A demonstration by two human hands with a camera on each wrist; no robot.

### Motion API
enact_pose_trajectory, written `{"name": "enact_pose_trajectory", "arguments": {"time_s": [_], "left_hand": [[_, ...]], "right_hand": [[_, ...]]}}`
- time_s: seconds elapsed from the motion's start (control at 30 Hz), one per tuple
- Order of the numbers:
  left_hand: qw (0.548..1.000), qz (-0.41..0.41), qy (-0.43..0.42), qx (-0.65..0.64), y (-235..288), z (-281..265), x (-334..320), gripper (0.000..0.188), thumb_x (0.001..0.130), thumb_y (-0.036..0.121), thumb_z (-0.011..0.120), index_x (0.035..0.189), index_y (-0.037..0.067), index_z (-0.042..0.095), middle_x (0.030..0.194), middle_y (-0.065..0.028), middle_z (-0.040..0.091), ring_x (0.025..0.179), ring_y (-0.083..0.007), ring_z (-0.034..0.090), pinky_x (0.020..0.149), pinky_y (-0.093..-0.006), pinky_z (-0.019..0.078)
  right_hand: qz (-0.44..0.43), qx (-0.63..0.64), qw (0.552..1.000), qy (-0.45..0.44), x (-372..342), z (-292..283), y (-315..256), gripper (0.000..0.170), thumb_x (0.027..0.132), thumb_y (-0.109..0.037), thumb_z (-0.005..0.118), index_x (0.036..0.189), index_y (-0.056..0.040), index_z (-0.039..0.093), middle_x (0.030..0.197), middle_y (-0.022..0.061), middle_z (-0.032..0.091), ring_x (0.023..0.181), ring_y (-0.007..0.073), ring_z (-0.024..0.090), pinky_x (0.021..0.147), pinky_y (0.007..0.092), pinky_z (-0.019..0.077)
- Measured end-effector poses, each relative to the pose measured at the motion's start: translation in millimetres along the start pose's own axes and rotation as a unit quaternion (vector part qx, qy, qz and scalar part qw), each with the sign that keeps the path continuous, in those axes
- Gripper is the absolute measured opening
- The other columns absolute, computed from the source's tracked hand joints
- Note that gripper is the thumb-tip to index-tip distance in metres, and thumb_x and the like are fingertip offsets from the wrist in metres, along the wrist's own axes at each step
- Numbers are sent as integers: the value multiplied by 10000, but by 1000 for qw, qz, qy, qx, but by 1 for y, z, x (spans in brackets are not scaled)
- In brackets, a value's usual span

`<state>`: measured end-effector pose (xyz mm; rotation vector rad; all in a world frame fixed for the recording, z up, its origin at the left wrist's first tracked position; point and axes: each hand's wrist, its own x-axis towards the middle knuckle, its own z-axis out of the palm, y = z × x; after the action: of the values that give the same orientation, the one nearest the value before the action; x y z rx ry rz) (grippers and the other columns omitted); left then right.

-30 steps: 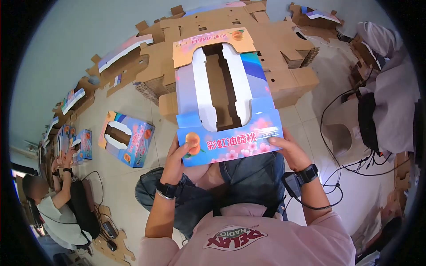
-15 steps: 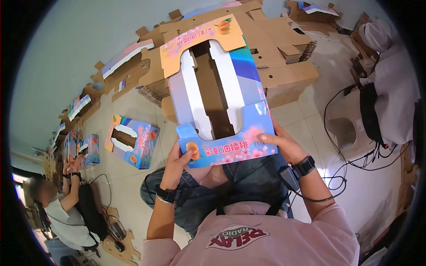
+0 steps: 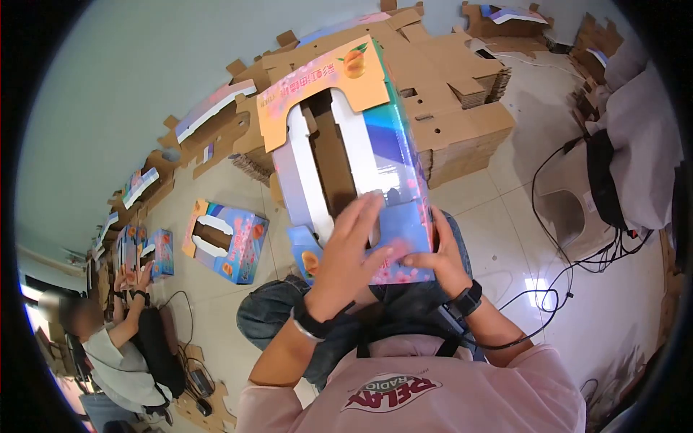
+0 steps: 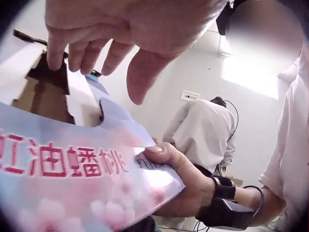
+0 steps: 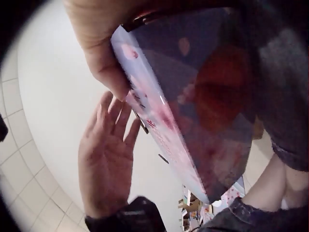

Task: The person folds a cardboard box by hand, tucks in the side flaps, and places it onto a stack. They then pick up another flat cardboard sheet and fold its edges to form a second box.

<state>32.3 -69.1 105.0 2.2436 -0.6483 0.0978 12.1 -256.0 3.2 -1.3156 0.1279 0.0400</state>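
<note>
A printed cardboard fruit box [image 3: 397,162] with peaches and blossoms rests over the person's lap, its long top opening facing up between white inner flaps. My right hand [image 3: 444,256] grips its near right corner, with the thumb on the front panel and the fingers round the side. Over the near end of the opening, my left hand [image 3: 343,252] reaches across with fingers extended. In the left wrist view the left hand [image 4: 120,29] hovers above the box, thumb spread. The right wrist view shows the left hand [image 5: 106,159] flat beside the box [image 5: 207,106].
Stacked flat brown cardboard [image 3: 462,130] lies beyond the box. A second printed box [image 3: 231,242] stands on the floor to the left, near another seated person [image 3: 123,346]. At right are a pale stool [image 3: 567,216] and black cables [image 3: 556,303].
The left hand has let go of the box's near left corner and moved right, over the opening. The right hand keeps its grip, while the box has turned slightly, showing more of its right side.
</note>
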Motion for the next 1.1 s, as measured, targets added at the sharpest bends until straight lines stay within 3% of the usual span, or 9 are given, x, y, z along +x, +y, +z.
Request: {"name": "enact_pose_trajectory", "arguments": {"time_s": [0.07, 0.2, 0.3, 0.37, 0.5, 0.67, 0.77, 0.9, 1.1], "left_hand": [[995, 46, 4, 93, 8, 10, 11, 656, 739, 142, 730, 1324, -1, 470, 1294, -203, 475, 1162, -354, 494, 1023, -404, 361], [989, 33, 18, 141, 16, 25, 16, 591, 716, 212, 753, 1208, -21, 523, 1162, -189, 516, 1046, -358, 511, 924, -414, 396], [980, 13, -3, 199, 22, 25, 20, 553, 680, 323, 774, 1066, -13, 567, 1020, -166, 579, 950, -346, 551, 822, -405, 412], [975, 9, -19, 221, 24, 24, 23, 521, 651, 428, 774, 903, -1, 619, 849, -143, 631, 797, -329, 611, 719, -400, 436], [965, -21, -59, 256, 29, 22, 32, 482, 656, 474, 759, 690, 10, 634, 690, -152, 635, 607, -324, 618, 583, -413, 454], [980, -21, 0, 197, 17, 37, 33, 369, 672, 358, 753, 668, 18, 609, 673, -153, 607, 623, -338, 595, 602, -427, 433], [991, -8, 104, 78, 8, 50, 26, 274, 655, 200, 758, 632, 32, 543, 657, -118, 522, 683, -322, 532, 681, -417, 357], [991, -8, 124, 53, 5, 51, 18, 293, 637, 165, 775, 622, 37, 512, 645, -85, 488, 669, -293, 498, 695, -389, 339], [990, 49, 132, 14, -6, 51, 11, 302, 628, 157, 796, 627, 55, 512, 632, -62, 468, 629, -268, 470, 690, -381, 329]], "right_hand": [[-56, -99, 993, 12, -5, -1, 4, 1104, 493, -194, 864, 1428, 16, 315, 1090, 124, 480, 1023, 244, 500, 925, 307, 387], [-35, -73, 997, 7, -8, -4, 6, 1108, 473, -203, 879, 1422, -7, 340, 1003, 100, 451, 959, 250, 463, 879, 319, 373], [-68, -138, 988, -3, -12, -2, -3, 1102, 470, -188, 876, 1423, -23, 348, 981, 95, 451, 931, 249, 455, 851, 317, 372], [-85, -170, 982, -14, -12, -2, 0, 1106, 461, -181, 875, 1424, -33, 350, 969, 93, 456, 923, 253, 453, 843, 317, 370], [-131, -224, 965, -38, -9, 0, 1, 1120, 436, -177, 871, 1423, -49, 358, 937, 89, 466, 898, 262, 448, 824, 319, 369], [-99, -208, 973, -32, -9, -1, -2, 1099, 441, -189, 867, 1410, -50, 368, 937, 94, 480, 889, 267, 456, 822, 328, 373], [-100, -232, 967, -31, -6, 0, -3, 1107, 438, -226, 865, 1407, -39, 363, 975, 115, 498, 927, 284, 470, 850, 343, 378], [-112, -236, 965, -34, -8, -1, 6, 1129, 432, -252, 870, 1395, 12, 343, 1111, 173, 506, 1057, 340, 479, 950, 386, 361], [-131, -243, 961, -32, -10, 2, 12, 1155, 449, -269, 880, 1401, 18, 294, 1175, 189, 466, 1088, 356, 447, 977, 417, 339]]}}
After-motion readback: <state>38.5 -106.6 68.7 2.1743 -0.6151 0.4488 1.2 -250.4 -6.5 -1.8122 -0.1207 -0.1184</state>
